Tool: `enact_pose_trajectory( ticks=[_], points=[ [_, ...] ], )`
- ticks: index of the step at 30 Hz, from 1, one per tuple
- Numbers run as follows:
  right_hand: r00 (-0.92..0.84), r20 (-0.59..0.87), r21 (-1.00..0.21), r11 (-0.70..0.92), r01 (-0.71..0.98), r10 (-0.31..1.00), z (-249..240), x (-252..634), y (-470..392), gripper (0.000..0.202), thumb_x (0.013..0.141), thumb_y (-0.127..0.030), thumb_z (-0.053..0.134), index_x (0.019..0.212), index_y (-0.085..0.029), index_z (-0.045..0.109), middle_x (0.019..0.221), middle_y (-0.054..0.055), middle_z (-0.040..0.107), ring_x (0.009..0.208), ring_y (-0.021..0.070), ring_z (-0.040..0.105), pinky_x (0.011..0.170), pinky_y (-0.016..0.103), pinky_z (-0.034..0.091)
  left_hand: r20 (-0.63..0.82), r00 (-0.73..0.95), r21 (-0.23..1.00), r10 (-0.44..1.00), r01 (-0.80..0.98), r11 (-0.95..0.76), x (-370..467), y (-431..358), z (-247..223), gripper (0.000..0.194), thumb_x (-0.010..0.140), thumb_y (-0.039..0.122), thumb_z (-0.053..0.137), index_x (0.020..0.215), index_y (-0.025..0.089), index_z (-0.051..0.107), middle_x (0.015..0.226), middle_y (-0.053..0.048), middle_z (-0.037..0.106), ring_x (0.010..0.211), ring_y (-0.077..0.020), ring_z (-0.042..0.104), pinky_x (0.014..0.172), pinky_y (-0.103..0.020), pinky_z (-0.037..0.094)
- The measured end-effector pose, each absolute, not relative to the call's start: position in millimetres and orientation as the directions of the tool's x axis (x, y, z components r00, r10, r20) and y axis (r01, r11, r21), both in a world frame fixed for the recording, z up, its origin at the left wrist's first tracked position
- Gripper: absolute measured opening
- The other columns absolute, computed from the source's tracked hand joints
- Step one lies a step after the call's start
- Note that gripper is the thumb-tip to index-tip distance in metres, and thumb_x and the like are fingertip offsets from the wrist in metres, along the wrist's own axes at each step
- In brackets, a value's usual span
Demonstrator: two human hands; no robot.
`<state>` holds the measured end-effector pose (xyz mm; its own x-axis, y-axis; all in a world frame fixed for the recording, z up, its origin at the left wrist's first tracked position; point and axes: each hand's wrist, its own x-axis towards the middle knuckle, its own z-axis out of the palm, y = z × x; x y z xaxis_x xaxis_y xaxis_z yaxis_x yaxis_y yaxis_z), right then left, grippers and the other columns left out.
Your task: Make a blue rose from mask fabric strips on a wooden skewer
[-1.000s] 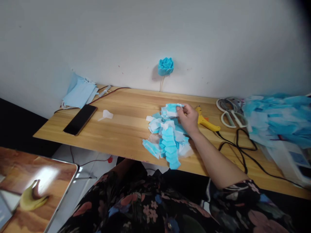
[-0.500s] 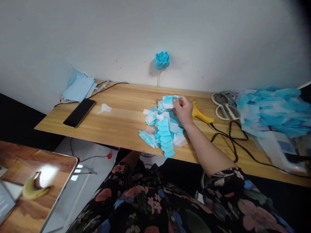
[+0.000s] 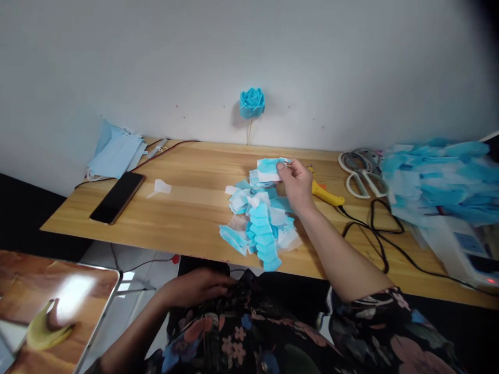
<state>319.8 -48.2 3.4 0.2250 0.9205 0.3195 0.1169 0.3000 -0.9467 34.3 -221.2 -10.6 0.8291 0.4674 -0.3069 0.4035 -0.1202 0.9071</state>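
Observation:
My right hand (image 3: 298, 184) pinches a blue-and-white piece of mask fabric (image 3: 270, 169) between thumb and fingers, just above the far end of a pile. Below it lie loose cut pieces of blue and white fabric (image 3: 239, 200). On top of them a row of overlapping blue petal-like pieces (image 3: 263, 228) runs to the table's front edge. My left hand (image 3: 200, 285) rests low by my lap, below the table edge, fingers stretched out and holding nothing I can see. A finished blue fabric flower (image 3: 252, 103) on a thin stick stands against the wall.
A yellow glue gun (image 3: 327, 195) with a black cord lies right of the pile, near white-handled scissors (image 3: 366, 184). Farther right is a big heap of blue fabric (image 3: 440, 179) by a power strip (image 3: 465, 244). Leftward lie a phone (image 3: 117, 198), face masks (image 3: 115, 153) and a white scrap (image 3: 160, 187).
My left hand has come up into view from below the table edge. The right hand still holds the fabric piece above the pile; the view has shifted slightly.

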Motion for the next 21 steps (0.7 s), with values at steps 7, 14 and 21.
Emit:
enact_pose_trajectory(
  ticks=[7,14,21],
  points=[
    [0.209,0.251,-0.964,0.264,-0.033,0.945,26.2,316.2,-48.7,0.032,0.079,-0.053,0.075,0.083,-0.023,0.065,0.065,-0.005,0.054,0.059,0.0126,0.05,0.058,0.027,0.048,-0.074,0.736,0.939,0.673,0.279,-0.203,9.0,-164.6,87.8,0.036,0.104,0.046,0.055,0.128,0.026,0.073,0.125,-0.005,0.076,0.12,-0.0237,0.069,0.102,-0.037,0.055],
    [0.07,0.29,-0.957,0.29,0.013,0.954,48.8,311.4,-50.9,0.03,0.081,-0.052,0.075,0.082,-0.023,0.069,0.065,-0.005,0.054,0.06,0.0115,0.047,0.056,0.023,0.043,0.141,0.287,0.988,0.947,-0.106,-0.115,91.5,-56.0,61.8,0.054,0.083,0.048,0.081,0.128,0.021,0.07,0.128,-0.011,0.072,0.107,-0.0242,0.069,0.089,-0.036,0.058],
    [0.09,0.331,-0.943,0.327,0.064,0.939,38.1,310.2,-37.7,0.03,0.081,-0.053,0.072,0.08,-0.023,0.066,0.066,-0.004,0.058,0.06,0.0125,0.053,0.058,0.025,0.047,-0.025,0.373,0.946,0.927,-0.292,0.143,128.3,-15.9,45.9,0.059,0.074,0.062,0.084,0.106,0.015,0.069,0.091,-0.007,0.07,0.078,-0.0168,0.066,0.069,-0.029,0.055]
  ],
)
